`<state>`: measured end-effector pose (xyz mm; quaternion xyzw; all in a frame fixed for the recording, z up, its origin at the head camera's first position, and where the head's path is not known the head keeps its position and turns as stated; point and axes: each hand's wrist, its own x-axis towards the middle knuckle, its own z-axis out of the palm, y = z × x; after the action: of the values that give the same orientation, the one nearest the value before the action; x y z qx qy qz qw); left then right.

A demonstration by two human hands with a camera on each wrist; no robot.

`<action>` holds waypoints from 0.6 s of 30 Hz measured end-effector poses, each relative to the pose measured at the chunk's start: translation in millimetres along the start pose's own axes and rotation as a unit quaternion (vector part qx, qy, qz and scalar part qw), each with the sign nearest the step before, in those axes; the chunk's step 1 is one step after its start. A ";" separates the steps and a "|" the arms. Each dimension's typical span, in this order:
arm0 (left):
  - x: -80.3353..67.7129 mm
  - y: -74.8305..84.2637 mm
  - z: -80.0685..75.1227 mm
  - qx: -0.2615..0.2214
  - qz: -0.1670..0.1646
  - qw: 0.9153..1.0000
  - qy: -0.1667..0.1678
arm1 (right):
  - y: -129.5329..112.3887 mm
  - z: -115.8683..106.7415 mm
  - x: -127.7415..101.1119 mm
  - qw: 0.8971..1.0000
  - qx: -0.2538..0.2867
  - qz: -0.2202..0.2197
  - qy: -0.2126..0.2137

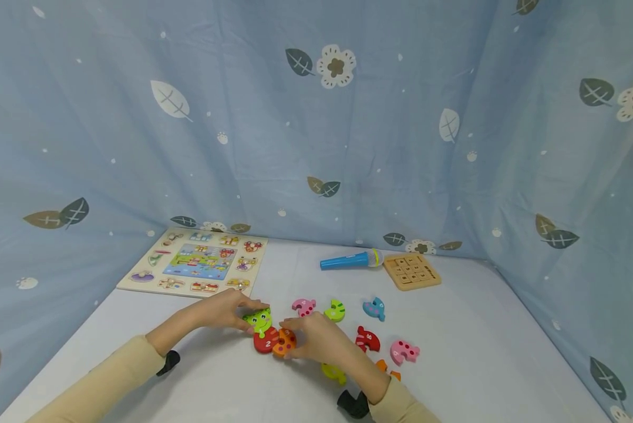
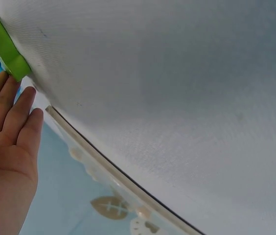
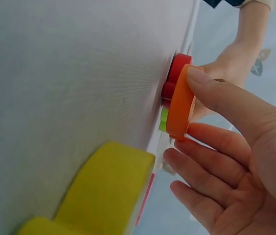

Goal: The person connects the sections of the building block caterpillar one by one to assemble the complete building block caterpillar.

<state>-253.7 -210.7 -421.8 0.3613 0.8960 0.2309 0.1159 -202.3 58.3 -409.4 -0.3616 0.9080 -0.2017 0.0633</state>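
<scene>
On the white table (image 1: 480, 352) lies a green caterpillar-head piece (image 1: 258, 320) joined to a red numbered piece (image 1: 265, 342). My left hand (image 1: 248, 314) lies flat beside the green piece (image 2: 8, 51), with straight fingers (image 2: 11, 103) touching its edge. My right hand (image 1: 295, 341) pinches an orange piece (image 1: 286, 342) between thumb and forefinger and holds it against the red piece (image 3: 177, 73). In the right wrist view the orange piece (image 3: 179, 105) stands on edge in that pinch (image 3: 201, 105). A yellow piece (image 3: 103, 191) lies close under the wrist.
Loose pieces lie to the right: pink (image 1: 303, 306), light green (image 1: 336, 310), blue (image 1: 374, 308), red (image 1: 367, 339), pink (image 1: 403, 351), yellow (image 1: 333, 372). A picture puzzle board (image 1: 197, 261) sits back left. Further right are a blue toy microphone (image 1: 348, 260) and a wooden grid board (image 1: 411, 271). Blue curtains enclose the table.
</scene>
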 end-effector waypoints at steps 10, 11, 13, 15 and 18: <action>-0.1 0.1 0.0 0.000 0.001 1.000 0.002 | 1.1 0.2 0.5 1.000 0.001 0.001 -0.004; -0.1 -0.1 -0.1 0.001 0.001 1.000 0.002 | 1.5 0.3 0.5 1.000 0.000 0.000 -0.004; -0.2 -0.4 -0.1 0.001 0.003 1.000 0.002 | 2.1 0.2 0.9 1.000 0.000 -0.002 -0.004; -0.3 -0.5 -0.3 0.001 0.006 1.000 0.003 | 2.4 -0.2 1.5 1.000 0.000 -0.005 -0.004; -0.3 -0.3 -0.6 -0.004 0.009 1.000 0.002 | 2.7 -0.8 2.5 1.000 0.000 -0.006 -0.005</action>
<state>-253.9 -211.3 -421.5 0.3682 0.8920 0.2364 0.1140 -206.0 58.6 -409.7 -0.3685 0.9054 -0.2002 0.0669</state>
